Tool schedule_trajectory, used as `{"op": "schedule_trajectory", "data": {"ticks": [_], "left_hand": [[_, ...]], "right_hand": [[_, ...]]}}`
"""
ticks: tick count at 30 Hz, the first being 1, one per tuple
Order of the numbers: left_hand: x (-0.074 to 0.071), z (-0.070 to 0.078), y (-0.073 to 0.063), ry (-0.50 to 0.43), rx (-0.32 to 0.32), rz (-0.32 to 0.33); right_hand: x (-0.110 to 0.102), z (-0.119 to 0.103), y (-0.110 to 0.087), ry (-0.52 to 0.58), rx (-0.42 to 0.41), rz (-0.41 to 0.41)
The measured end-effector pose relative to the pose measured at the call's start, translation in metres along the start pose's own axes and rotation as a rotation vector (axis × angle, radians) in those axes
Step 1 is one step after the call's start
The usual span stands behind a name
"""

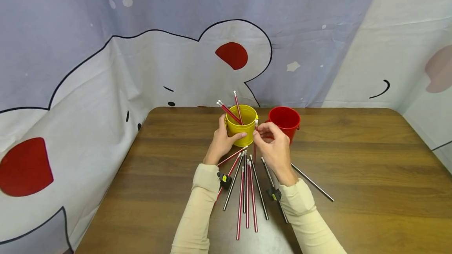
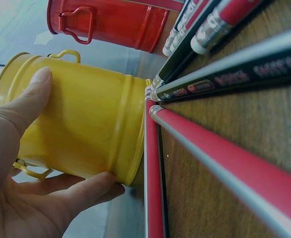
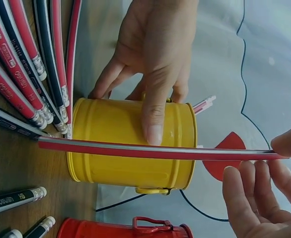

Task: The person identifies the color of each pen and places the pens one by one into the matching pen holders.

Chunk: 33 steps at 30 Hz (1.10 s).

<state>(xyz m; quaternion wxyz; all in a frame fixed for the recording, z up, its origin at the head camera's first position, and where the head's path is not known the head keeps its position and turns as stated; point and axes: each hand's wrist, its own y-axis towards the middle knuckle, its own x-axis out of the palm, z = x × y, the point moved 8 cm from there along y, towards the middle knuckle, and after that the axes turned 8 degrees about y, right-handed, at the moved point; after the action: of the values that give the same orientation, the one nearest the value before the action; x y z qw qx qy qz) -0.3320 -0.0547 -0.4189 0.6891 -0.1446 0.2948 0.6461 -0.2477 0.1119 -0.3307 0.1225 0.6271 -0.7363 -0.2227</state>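
Observation:
My left hand (image 1: 220, 142) grips the yellow bucket (image 1: 236, 129) from its left side. In the left wrist view the thumb lies along the bucket's wall (image 2: 81, 119), with the other fingers round the far side. Just right of the bucket, my right hand (image 1: 277, 146) pinches a red pencil (image 1: 255, 150) near its eraser end, between thumb and fingers. That pencil hangs upright, and in the right wrist view its striped shaft (image 3: 135, 149) crosses in front of the bucket. Several red pencils (image 1: 238, 107) lean inside the yellow bucket, eraser ends up.
A red bucket (image 1: 291, 130) stands right of the yellow one, close behind my right hand. Several red and black pencils (image 1: 247, 195) lie fanned on the wooden table (image 1: 360, 152) between my forearms. One black pencil (image 1: 312, 182) lies apart on the right. A printed curtain (image 1: 169, 62) hangs behind.

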Motion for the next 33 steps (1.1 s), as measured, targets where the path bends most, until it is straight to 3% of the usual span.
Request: {"op": "schedule_trajectory", "data": {"ticks": [8, 21, 33], "left_hand": [[-0.001, -0.001, 0.000, 0.011, -0.012, 0.001], [-0.001, -0.001, -0.001, 0.012, -0.012, -0.004], [-0.001, -0.002, 0.001, 0.012, -0.007, -0.005]], "right_hand": [[0.004, -0.034, -0.005, -0.005, -0.055, -0.012], [-0.003, -0.041, 0.000, 0.002, -0.090, 0.028], [-0.001, -0.070, 0.024, -0.042, -0.190, 0.011]]}}
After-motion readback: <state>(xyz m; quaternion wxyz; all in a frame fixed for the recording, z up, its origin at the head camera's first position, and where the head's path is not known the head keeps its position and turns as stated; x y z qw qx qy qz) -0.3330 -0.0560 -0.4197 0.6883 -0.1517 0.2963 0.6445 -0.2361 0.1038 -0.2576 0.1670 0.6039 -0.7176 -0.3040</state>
